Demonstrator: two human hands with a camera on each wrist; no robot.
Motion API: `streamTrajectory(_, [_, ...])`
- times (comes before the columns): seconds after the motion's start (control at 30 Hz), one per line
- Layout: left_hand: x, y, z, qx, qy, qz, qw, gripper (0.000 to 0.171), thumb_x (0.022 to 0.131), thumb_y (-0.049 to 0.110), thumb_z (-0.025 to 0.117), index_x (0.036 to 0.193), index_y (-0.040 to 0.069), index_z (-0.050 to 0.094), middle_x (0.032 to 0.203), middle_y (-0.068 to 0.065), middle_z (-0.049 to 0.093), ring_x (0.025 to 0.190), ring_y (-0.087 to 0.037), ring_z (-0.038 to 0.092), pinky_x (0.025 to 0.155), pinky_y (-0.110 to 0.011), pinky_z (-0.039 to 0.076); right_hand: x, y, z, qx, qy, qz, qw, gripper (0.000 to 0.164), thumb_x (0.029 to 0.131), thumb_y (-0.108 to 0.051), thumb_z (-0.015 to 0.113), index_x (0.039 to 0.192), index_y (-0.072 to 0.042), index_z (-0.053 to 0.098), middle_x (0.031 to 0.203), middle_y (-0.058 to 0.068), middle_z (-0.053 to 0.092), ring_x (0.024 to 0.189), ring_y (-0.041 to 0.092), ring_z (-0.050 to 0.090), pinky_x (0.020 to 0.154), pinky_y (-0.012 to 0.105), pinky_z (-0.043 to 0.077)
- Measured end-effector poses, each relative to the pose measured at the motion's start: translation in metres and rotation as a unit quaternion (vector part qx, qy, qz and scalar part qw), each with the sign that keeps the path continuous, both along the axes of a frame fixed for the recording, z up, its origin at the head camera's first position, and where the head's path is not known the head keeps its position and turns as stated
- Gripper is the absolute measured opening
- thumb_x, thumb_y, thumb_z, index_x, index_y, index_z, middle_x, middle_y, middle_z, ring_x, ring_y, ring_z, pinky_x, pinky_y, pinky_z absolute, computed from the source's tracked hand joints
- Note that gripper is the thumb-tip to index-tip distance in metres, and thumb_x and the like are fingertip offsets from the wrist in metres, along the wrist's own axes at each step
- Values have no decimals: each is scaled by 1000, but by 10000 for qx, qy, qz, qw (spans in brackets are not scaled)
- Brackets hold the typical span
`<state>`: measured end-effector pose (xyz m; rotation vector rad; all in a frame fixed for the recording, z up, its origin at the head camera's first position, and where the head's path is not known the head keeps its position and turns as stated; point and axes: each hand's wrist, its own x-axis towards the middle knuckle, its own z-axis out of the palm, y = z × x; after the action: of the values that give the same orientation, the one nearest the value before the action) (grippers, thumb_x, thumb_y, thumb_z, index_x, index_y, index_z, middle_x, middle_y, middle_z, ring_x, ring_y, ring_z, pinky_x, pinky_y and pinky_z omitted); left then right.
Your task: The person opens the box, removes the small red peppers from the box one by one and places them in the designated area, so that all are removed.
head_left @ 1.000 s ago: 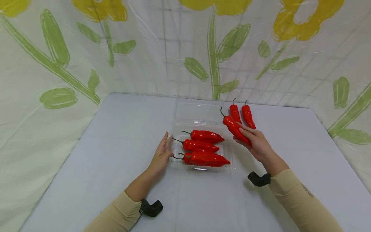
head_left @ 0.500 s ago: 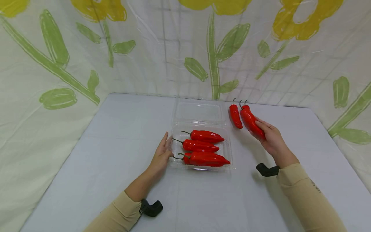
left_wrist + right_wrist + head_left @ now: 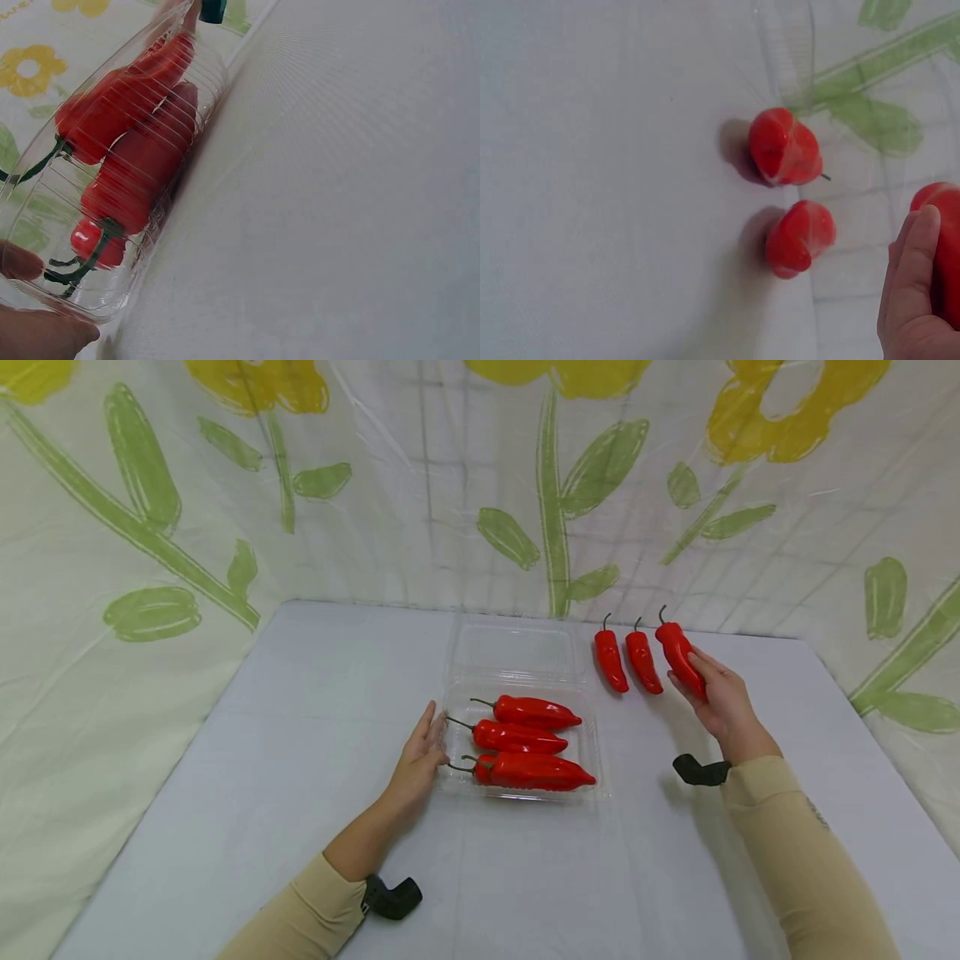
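Observation:
A clear plastic box (image 3: 589, 731) lies in the middle of the table, its lid (image 3: 517, 647) folded back. Inside are several red peppers (image 3: 525, 742) with green stems, laid crosswise; the front ones overlap. My left hand (image 3: 415, 764) holds the box's left end, thumb and finger at the rim (image 3: 112, 311). My right hand (image 3: 723, 702) grips another red pepper (image 3: 681, 656), stem pointing away, over the table's back right. Just left of it, two more peppers (image 3: 610, 660) (image 3: 643, 662) lie side by side on the table.
The white-covered table (image 3: 315, 718) meets a white curtain (image 3: 390, 527) painted with yellow flowers and green leaves along its back edge. Black devices (image 3: 393, 897) are strapped on both wrists.
My right hand has carried its pepper right and back, from beside the box, past the two peppers on the table, to their right side. The left hand and box have stayed put.

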<state>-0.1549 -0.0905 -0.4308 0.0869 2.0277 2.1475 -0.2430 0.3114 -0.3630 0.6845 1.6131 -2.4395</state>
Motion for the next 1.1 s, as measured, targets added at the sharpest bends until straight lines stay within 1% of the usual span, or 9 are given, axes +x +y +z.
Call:
streamTrajectory(0.1, [0, 0, 0, 3, -14, -6, 10000, 82, 77, -11, 31, 151, 11, 2, 156, -15, 14, 145, -27, 10, 116, -44, 14, -6, 4, 0, -69, -42, -147, 9999, 75, 81, -28, 68, 146, -29, 30, 148, -12, 20, 129, 9, 22, 84, 22, 53])
streamTrajectory(0.27, [0, -1, 0, -7, 12, -32, 10000, 82, 77, -11, 31, 151, 9, 1, 156, -16, 13, 145, -29, 9, 116, -46, 13, -19, 12, -2, -91, -211, -369, 9991, 74, 81, -29, 67, 145, -32, 30, 149, -14, 19, 134, 8, 17, 92, 24, 49])
streamTrajectory(0.33, [0, -1, 0, -15, 25, -26, 10000, 82, 77, -11, 31, 151, 9, 2, 156, -17, 13, 145, -29, 9, 116, -46, 13, -23, 14, -3, -134, -262, -420, 9987, 74, 81, -29, 66, 145, -33, 29, 149, -15, 18, 134, 8, 16, 94, 24, 47])
streamTrajectory(0.4, [0, -1, 0, -14, 27, -16, 10000, 82, 77, -11, 31, 151, 9, 2, 156, -17, 14, 145, -29, 9, 116, -47, 13, -28, 17, -5, -194, -307, -462, 9983, 73, 82, -28, 66, 145, -33, 29, 150, -16, 18, 134, 7, 16, 93, 23, 48])
streamTrajectory(0.47, [0, -1, 0, 12, 34, -13, 10000, 82, 76, -12, 31, 151, 9, 2, 156, -17, 14, 145, -29, 9, 116, -46, 14, -32, 20, -7, -263, -334, -513, 9978, 71, 83, -26, 65, 145, -33, 30, 150, -16, 17, 134, 7, 16, 95, 24, 47])
streamTrajectory(0.6, [-1, -1, 0, 99, 53, -26, 9999, 83, 76, -12, 30, 151, 9, 1, 156, -17, 13, 145, -29, 9, 115, -46, 14, -38, 23, -10, -239, -355, -567, 9975, 69, 84, -25, 64, 144, -33, 31, 151, -16, 16, 134, 7, 16, 101, 26, 39])
streamTrajectory(0.77, [-1, -1, 0, 100, 58, -46, 9999, 82, 77, -12, 30, 150, 8, 0, 156, -17, 12, 145, -29, 8, 116, -46, 13, -44, 25, -12, -164, -437, -587, 9972, 68, 84, -26, 63, 144, -34, 31, 153, -16, 14, 136, 8, 15, 105, 27, 35])
streamTrajectory(0.97, [-1, -1, 0, 100, 45, -51, 9999, 82, 77, -12, 30, 150, 9, 1, 156, -17, 12, 145, -29, 8, 116, -46, 13, -50, 29, -12, -149, -595, -461, 9971, 66, 86, -22, 61, 144, -35, 32, 154, -16, 14, 138, 9, 14, 107, 27, 33])
streamTrajectory(1.1, [0, 0, 1, 89, 52, -51, 9999, 82, 77, -12, 30, 150, 8, 1, 156, -17, 12, 145, -29, 8, 116, -46, 13, -53, 33, -15, -193, -605, -367, 9973, 66, 86, -17, 61, 143, -33, 32, 153, -16, 14, 136, 9, 17, 105, 28, 35])
